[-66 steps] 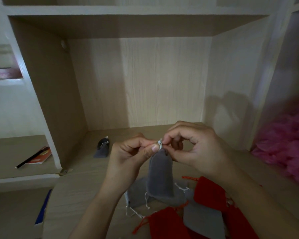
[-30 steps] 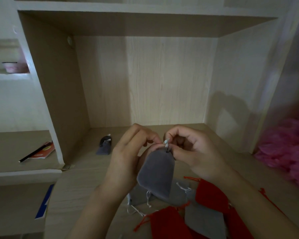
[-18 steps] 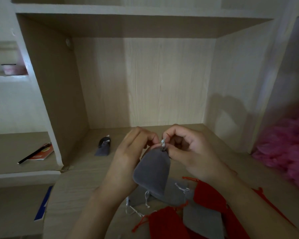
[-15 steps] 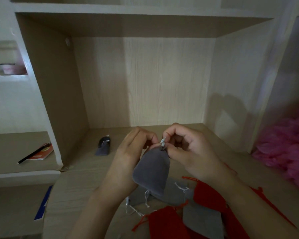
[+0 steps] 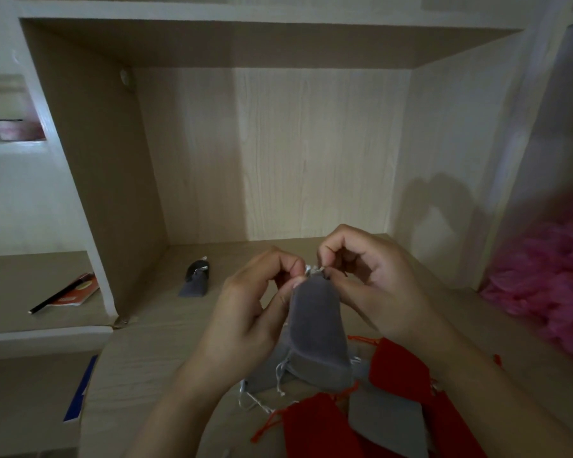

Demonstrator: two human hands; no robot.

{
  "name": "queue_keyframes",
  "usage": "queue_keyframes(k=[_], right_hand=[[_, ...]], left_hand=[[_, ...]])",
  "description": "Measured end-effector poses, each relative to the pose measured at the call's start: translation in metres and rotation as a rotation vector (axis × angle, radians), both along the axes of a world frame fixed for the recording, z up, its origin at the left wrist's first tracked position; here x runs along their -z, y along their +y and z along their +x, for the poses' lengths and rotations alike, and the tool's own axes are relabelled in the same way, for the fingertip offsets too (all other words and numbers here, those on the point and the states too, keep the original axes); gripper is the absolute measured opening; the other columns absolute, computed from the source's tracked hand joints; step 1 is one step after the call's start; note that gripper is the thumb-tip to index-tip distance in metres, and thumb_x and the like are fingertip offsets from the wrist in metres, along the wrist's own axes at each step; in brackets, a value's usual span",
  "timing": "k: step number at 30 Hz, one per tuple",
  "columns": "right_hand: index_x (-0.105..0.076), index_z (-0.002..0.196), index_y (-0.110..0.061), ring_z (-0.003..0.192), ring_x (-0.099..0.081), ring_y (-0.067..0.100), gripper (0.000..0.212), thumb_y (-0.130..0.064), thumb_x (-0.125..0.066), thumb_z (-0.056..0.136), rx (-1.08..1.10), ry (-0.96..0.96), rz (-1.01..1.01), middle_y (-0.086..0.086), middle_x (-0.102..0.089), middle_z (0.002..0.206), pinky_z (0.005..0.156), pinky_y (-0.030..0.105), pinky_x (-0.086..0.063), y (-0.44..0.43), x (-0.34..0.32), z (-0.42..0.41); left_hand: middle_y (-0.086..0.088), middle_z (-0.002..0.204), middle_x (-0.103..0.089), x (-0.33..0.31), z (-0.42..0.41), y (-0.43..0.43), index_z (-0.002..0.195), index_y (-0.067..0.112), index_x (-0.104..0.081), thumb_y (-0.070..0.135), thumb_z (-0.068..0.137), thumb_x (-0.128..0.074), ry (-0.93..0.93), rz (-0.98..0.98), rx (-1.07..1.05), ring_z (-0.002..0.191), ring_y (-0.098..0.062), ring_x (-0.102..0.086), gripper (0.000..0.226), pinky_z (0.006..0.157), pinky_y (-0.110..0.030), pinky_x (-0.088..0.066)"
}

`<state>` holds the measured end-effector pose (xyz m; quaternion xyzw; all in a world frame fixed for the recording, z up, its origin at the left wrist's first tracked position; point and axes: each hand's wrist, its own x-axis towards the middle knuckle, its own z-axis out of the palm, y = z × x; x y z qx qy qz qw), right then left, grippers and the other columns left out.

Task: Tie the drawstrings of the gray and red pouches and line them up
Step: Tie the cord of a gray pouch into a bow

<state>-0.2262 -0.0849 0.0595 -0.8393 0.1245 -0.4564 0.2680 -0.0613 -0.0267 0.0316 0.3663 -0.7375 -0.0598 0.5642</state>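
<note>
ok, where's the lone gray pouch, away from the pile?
Head view: the lone gray pouch lies far left on the desk, near the cubby's left wall, beyond the left hand.

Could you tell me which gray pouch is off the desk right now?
The gray fabric pouch pinched at its neck by the left hand and right hand; the other gray pouches rest on the wooden desk.

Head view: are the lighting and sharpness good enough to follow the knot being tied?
Head view: dim overall, brightest on the back panel; left hand, right hand and gray pouch are sharp enough, the drawstring tiny; their shadow falls on the right wall; the pink fluff at the right edge is smeared; the left divider curves from lens distortion.
</note>
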Motion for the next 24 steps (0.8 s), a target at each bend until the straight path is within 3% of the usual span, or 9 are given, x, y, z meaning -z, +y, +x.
queue_keyframes(k=[7, 11, 14, 19, 22, 24], right_hand=[[-0.052, 0.074, -0.011, 0.063, -0.047, 0.006, 0.005, -0.006, -0.054, 0.072, 0.061, -0.078, -0.136, -0.007, -0.049, 0.071, 0.059, 0.018, -0.039, 0.002, 0.002, 0.004], [-0.052, 0.073, -0.008, 0.063, -0.046, 0.005, 0.009, -0.001, -0.057, 0.072, 0.107, -0.076, -0.202, -0.006, -0.048, 0.071, 0.060, 0.011, -0.036, 0.003, 0.001, 0.005], [-0.052, 0.074, -0.010, 0.064, -0.046, 0.007, 0.012, 0.000, -0.058, 0.073, 0.164, 0.003, -0.292, -0.005, -0.049, 0.073, 0.060, 0.012, -0.035, -0.001, 0.002, 0.003], [-0.047, 0.077, -0.016, 0.066, -0.044, 0.009, 0.011, -0.009, -0.054, 0.077, 0.213, 0.184, -0.362, -0.015, -0.042, 0.077, 0.059, 0.018, -0.036, -0.018, 0.021, 0.005], [-0.044, 0.079, -0.020, 0.065, -0.043, 0.011, 0.010, -0.014, -0.052, 0.078, 0.244, 0.215, -0.361, -0.017, -0.039, 0.077, 0.057, 0.024, -0.037, -0.026, 0.033, 0.007], [-0.044, 0.079, -0.020, 0.064, -0.045, 0.012, 0.010, -0.015, -0.052, 0.078, 0.248, 0.194, -0.329, -0.016, -0.040, 0.076, 0.056, 0.025, -0.038, -0.027, 0.036, 0.009]], left_hand=[[-0.003, 0.082, -0.061, 0.001, 0.003, -0.001, 0.086, 0.015, -0.059, 0.002, 0.085, -0.055, 0.098, 0.067, 0.048, 0.077, -0.023, -0.058, 0.014, 0.069, -0.037, -0.048], [-0.001, 0.079, -0.062, 0.001, 0.001, -0.003, 0.085, 0.009, -0.060, -0.006, 0.088, -0.053, 0.194, 0.131, 0.120, 0.074, -0.014, -0.060, 0.017, 0.067, -0.026, -0.049], [0.000, 0.077, -0.062, 0.002, 0.005, -0.009, 0.084, 0.005, -0.060, 0.008, 0.090, -0.053, 0.307, 0.285, 0.237, 0.071, -0.010, -0.057, 0.010, 0.065, -0.018, -0.047], [-0.015, 0.082, -0.055, 0.014, 0.024, -0.026, 0.094, -0.010, -0.057, 0.038, 0.086, -0.057, 0.377, 0.612, 0.268, 0.076, -0.022, -0.050, 0.049, 0.069, -0.023, -0.044], [-0.010, 0.087, -0.068, 0.015, 0.028, -0.029, 0.097, -0.001, -0.065, 0.027, 0.075, -0.072, 0.290, 0.705, 0.190, 0.082, -0.015, -0.062, 0.037, 0.075, -0.020, -0.049], [-0.005, 0.081, -0.071, 0.016, 0.028, -0.031, 0.089, 0.006, -0.069, 0.014, 0.066, -0.074, 0.257, 0.743, 0.101, 0.076, -0.012, -0.064, 0.024, 0.070, -0.017, -0.051]])
